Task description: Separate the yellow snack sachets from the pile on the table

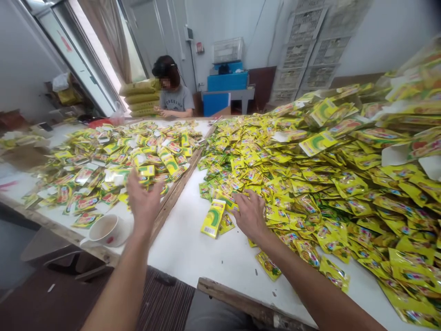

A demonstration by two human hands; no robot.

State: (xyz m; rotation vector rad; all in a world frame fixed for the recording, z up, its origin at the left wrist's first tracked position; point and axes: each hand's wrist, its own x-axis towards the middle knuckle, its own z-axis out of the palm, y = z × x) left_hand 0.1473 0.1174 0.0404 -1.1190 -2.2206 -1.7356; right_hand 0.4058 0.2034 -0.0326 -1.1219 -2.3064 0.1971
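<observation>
My left hand (144, 197) is raised over the left pile of flat yellow and green cartons (119, 177), slightly blurred. Its thumb and fingers are spread, and I see nothing held in it. On the right, my right hand (251, 214) reaches over the near edge of a large heap of yellow sachets (292, 179). Its fingers are bent but apart, with the fingertips close to or touching sachets; no item shows in its grasp. Beside it, a single yellow carton (212, 218) with a green curve and a barcode lies on the white tabletop (177, 246), partly over a sachet.
A wooden strip (179, 191) divides the two piles. A white cup (105, 230) of pale brown drink stands near the left front edge. Across the table sits another person (175, 96), with stacked sacks (139, 99) behind. More cartons (413, 110) top the heap at far right.
</observation>
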